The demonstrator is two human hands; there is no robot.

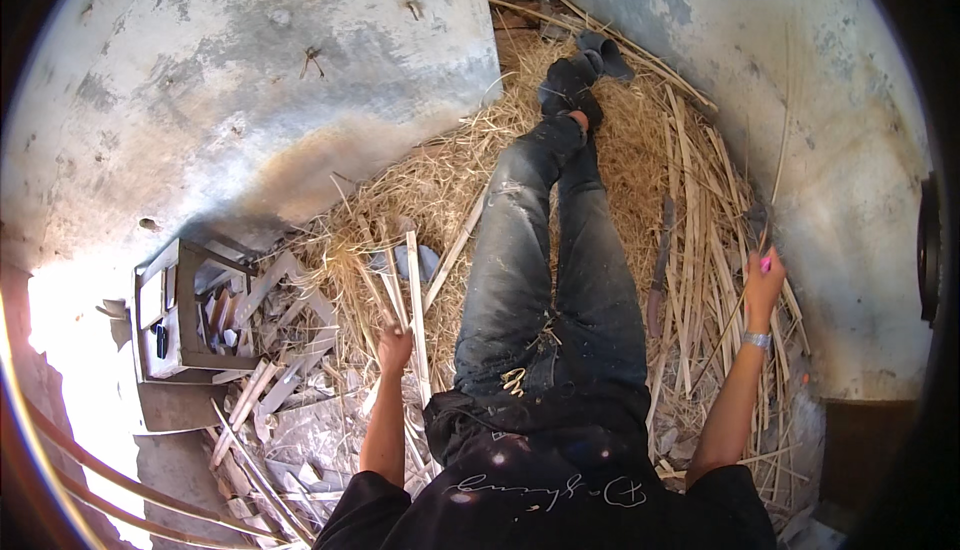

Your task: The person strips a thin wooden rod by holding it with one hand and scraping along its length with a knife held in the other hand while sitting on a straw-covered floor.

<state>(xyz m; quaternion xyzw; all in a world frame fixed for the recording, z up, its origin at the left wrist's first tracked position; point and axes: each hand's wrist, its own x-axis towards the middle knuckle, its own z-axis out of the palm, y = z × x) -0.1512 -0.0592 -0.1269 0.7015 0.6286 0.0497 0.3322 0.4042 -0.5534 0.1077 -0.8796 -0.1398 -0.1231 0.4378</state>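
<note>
At the left of my legs, my left hand (pixel 395 348) is closed around the lower end of a thin pale bamboo strip (pixel 391 278). A wider pale slat (pixel 415 300) stands just to its right. My right hand (pixel 763 288) is closed at the far right, near the wall. From its fist rises a dark-bladed knife (pixel 757 222), with a spot of pink at the grip; its full shape is hard to make out. A thin strip runs up past the blade along the wall. On the straw by my right leg lies a long dark machete (pixel 660 265).
My legs stretch forward over curly shavings (pixel 430 185), feet crossed. Many long bamboo strips (pixel 690 250) lie along the right wall (pixel 840 130). At the left stands a wooden box frame (pixel 190 350) holding small items, beside scattered offcuts (pixel 290 300). A bare wall (pixel 250 80) rises ahead left.
</note>
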